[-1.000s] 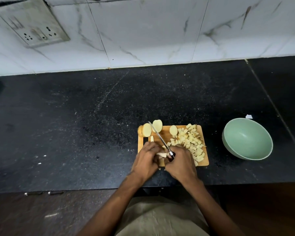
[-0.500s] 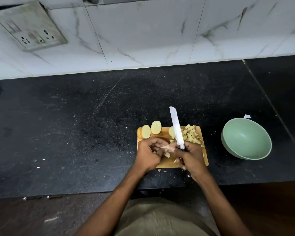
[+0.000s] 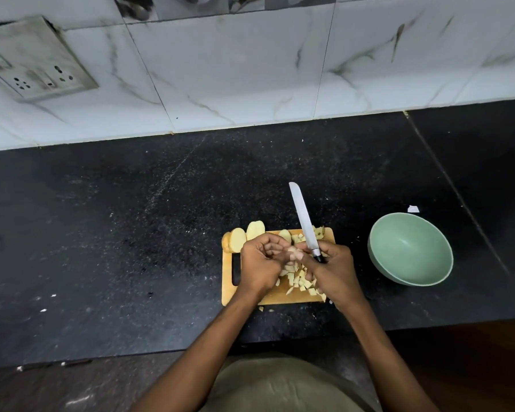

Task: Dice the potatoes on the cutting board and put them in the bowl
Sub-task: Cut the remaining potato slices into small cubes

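Observation:
A small wooden cutting board [image 3: 228, 288] lies on the black counter. Potato slices [image 3: 238, 239] stand at its far left corner, and several diced pieces [image 3: 301, 281] lie between my hands. My right hand [image 3: 333, 272] grips the knife [image 3: 304, 221] by its handle, blade raised and pointing away from me. My left hand [image 3: 259, 263] hovers above the board with curled fingers touching my right fingertips; whether it holds a piece is hidden. The green bowl [image 3: 411, 251] sits to the right of the board with nothing in it.
The black stone counter [image 3: 131, 233] stretches to the left and behind the board. A marble-tiled wall [image 3: 250, 69] with a socket plate [image 3: 36, 60] backs it. A white scrap [image 3: 413, 208] lies behind the bowl. Potato bits [image 3: 262, 308] lie just off the board's near edge.
The knife went from cutting on the board to raised with its blade pointing away. Both hands lifted and met above the board. The diced pieces beneath them came into view.

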